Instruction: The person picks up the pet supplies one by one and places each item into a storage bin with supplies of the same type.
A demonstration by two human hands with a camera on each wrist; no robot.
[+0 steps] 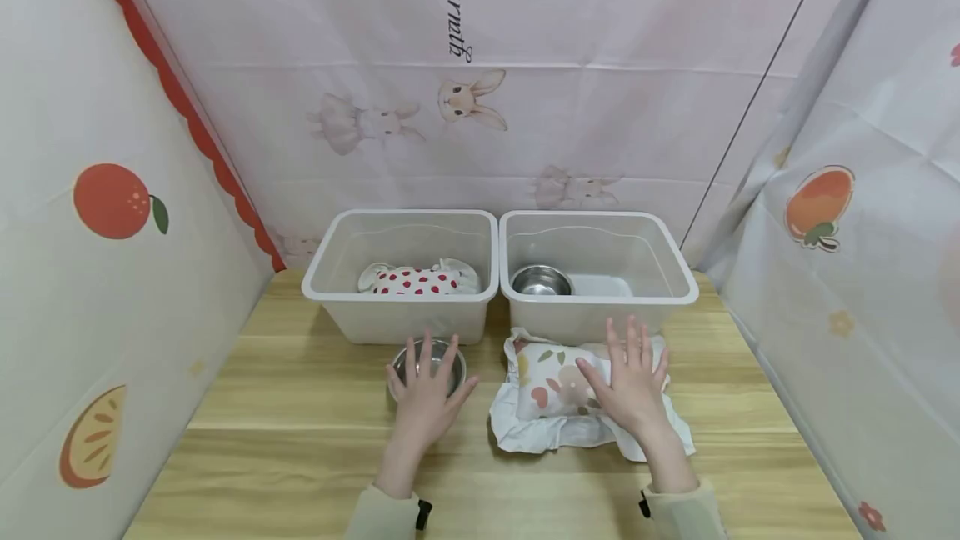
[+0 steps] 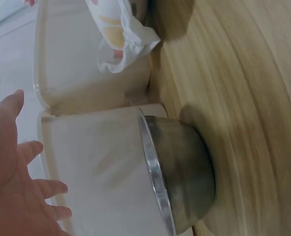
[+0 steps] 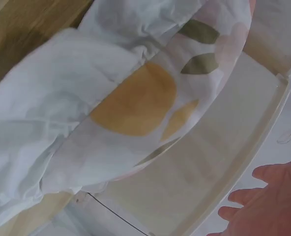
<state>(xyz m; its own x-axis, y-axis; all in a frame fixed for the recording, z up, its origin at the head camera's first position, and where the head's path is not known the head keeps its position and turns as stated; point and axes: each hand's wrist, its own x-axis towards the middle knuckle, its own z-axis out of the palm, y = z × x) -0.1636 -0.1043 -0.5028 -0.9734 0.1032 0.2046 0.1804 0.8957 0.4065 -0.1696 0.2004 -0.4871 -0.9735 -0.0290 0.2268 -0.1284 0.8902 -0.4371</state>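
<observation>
With fingers spread, my left hand (image 1: 426,398) hovers above a small steel bowl (image 1: 455,367) on the table. In the left wrist view the bowl (image 2: 177,167) stands upright in front of a white bin, apart from the fingers. My right hand (image 1: 633,386), fingers also spread, is over a small ruffled pillow (image 1: 551,382) with a floral print. From the right wrist view, the pillow (image 3: 135,103) shows yellow and green shapes and a white frill, and the hand (image 3: 268,201) holds nothing.
Two white bins stand side by side against the back curtain. The left bin (image 1: 405,319) holds a strawberry-print pillow (image 1: 416,280); the right bin (image 1: 585,319) holds another steel bowl (image 1: 542,280). Printed curtains enclose the wooden table (image 1: 300,440) on the left, back and right.
</observation>
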